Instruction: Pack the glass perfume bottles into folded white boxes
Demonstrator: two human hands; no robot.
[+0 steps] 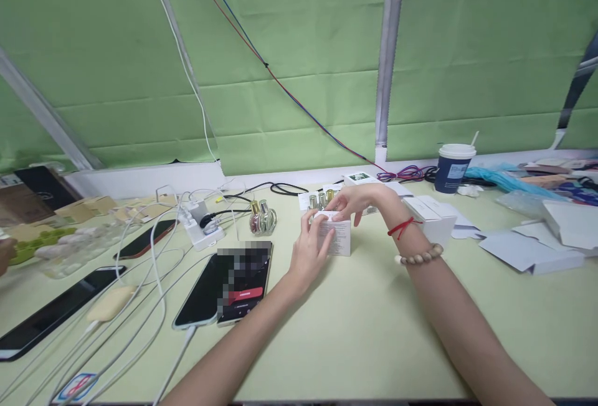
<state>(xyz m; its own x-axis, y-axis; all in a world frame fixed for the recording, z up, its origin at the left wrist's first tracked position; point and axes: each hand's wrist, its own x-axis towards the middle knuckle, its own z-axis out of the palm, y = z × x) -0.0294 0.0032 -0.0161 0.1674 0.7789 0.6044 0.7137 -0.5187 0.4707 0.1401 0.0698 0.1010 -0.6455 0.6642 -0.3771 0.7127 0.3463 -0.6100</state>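
Your left hand (307,247) holds the box (342,242) upright on the worktop (369,325); right hand (359,199) at its top, grip unclear. Looks mid-job; can't tell if it's closed. Bottles (322,200) behind stand unboxed; cartons (511,250) at right lie flat.

We list, on the tabletop (369,337): one dark blue cup (452,172), white lid, straw inserted; one light-blue bundle (516,179) to its right; one white power strip (202,236), plugs fitted; one cream block (112,303); one cabled phone (197,297), one lit phone (246,284) beside it; one red-edged phone (144,240); one sticker (77,387), front edge, crossed by cables. Behind, we record green sheeting (299,14), red and blue wires (299,102) slanting across.
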